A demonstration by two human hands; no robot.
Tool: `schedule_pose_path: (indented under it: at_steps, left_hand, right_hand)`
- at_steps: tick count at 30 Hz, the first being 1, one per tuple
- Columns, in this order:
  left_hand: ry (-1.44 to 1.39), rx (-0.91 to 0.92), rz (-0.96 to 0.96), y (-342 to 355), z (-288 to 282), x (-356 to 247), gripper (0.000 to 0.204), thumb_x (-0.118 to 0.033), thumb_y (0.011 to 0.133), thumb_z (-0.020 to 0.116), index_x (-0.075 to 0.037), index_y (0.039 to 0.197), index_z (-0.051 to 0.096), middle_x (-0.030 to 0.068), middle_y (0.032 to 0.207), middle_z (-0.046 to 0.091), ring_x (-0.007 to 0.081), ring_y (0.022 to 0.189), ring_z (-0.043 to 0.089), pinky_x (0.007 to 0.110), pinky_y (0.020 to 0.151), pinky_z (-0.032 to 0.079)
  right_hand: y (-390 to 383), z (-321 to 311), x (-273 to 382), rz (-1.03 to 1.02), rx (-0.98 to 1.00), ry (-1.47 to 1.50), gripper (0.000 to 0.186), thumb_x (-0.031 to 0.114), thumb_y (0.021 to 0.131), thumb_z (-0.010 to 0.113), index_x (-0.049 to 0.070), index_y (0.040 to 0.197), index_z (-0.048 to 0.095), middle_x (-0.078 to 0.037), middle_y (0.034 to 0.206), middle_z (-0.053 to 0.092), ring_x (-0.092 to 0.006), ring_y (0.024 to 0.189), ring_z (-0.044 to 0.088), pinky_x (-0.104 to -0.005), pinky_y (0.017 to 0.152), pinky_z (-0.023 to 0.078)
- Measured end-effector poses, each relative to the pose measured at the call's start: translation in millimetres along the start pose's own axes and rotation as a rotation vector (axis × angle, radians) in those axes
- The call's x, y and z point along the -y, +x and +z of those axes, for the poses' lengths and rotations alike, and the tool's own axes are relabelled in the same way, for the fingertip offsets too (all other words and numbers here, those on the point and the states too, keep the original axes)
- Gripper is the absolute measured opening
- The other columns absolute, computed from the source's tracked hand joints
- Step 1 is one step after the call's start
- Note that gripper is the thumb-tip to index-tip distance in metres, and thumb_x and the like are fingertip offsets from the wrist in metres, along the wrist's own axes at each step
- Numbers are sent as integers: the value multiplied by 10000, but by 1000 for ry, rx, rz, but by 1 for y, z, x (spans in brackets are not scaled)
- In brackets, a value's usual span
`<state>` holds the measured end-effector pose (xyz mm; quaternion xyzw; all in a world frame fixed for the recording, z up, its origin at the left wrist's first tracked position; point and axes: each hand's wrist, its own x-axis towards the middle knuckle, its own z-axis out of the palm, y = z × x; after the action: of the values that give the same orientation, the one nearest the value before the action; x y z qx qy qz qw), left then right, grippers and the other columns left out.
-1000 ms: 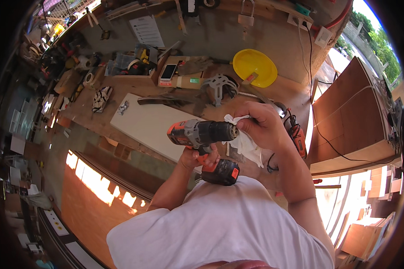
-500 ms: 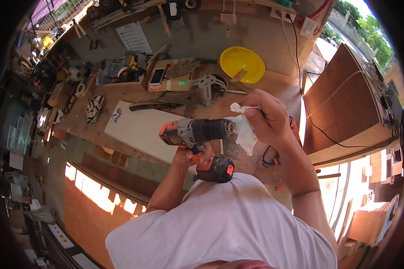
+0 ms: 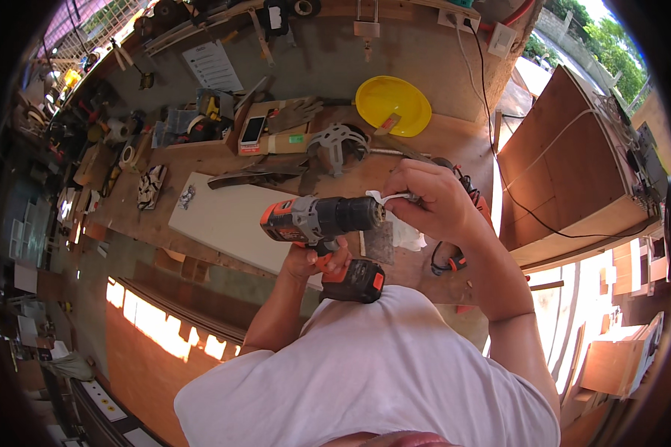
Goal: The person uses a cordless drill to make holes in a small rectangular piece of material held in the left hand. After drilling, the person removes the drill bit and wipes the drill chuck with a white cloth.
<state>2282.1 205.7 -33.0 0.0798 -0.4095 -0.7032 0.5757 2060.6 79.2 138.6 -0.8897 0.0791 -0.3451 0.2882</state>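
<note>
My left hand [image 3: 319,261] is wrapped round the handle of an orange and black cordless drill [image 3: 322,216], held level above the bench with its chuck pointing right. Pinched in my right hand [image 3: 429,197] is a crumpled white cloth [image 3: 408,237], or perhaps tissue, its twisted end at the open front of the chuck and the rest hanging below my fingers. Under the drill lies a long pale board [image 3: 209,212] with a small heap of metal pieces [image 3: 187,197] on it. A dark grey flat piece [image 3: 379,243] shows just beyond the chuck.
A yellow hard hat [image 3: 406,104] and its grey strap liner [image 3: 337,147] lie at the back of the bench. Left of them are a phone [image 3: 253,130], work gloves [image 3: 297,114] and a tool-filled box [image 3: 201,141]. A wooden cabinet [image 3: 548,164] stands right, with a black cable across it.
My right hand has moved slightly down and left, bringing the twisted end of the cloth from above the chuck to its front opening. The drill stays nearly still in my left hand.
</note>
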Motion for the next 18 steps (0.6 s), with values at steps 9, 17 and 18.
schedule_pose_path:
  at_steps: [9,17,18]
  left_hand:
    - [43,-62,-6,1,7,-3,578,-372,736,773,0,1132,576,48,650,572,169,577,542,368,754,441]
    - [-82,-83,-29,6,9,-2,578,-307,702,813,41,1110,598,76,677,609,175,612,599,361,747,481]
    - [-53,-63,-30,6,6,-2,587,-327,712,804,27,1128,588,68,676,603,176,612,588,362,748,469]
  right_hand:
    - [6,-1,4,-24,73,-81,207,-20,653,630,49,822,535,-90,750,549,-295,684,573,-370,599,457]
    - [10,-4,-10,-186,95,-293,233,47,592,627,39,783,493,-116,743,513,-338,699,541,-415,602,443]
    - [9,-6,-9,-198,79,-312,234,47,588,627,43,777,489,-115,737,505,-334,692,536,-414,598,441]
